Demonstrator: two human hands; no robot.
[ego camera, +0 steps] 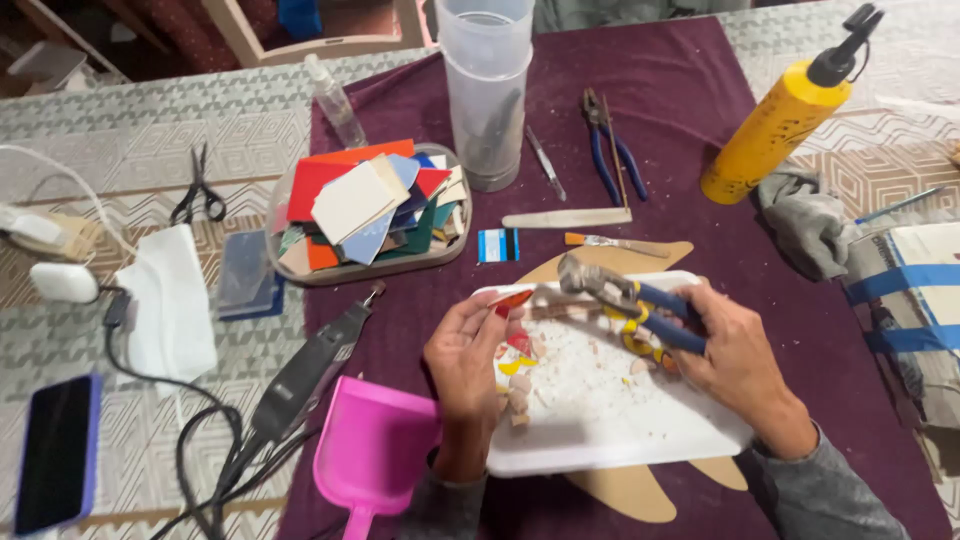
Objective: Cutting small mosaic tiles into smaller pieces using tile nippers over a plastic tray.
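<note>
Red tile shard (511, 299) in left hand (464, 358), blue-handled nippers (620, 296) in right hand (737, 362).

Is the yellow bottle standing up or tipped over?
Tipped. The yellow bottle lies slanted on the purple cloth, its black nozzle pointing to the far right, its base beside a grey rag.

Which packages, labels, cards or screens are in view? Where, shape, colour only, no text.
Phone: bottom left on the table, flat rectangle, dark screen, purple case.
Small card: on the purple cloth right of the tile tray, blue and white stripes.
Yellow squeeze bottle: top right, leaning, black nozzle.
Clear spray bottle: above the tile tray, slim.
Dark flat rectangle: left of the tray; cannot tell what it is.
</note>
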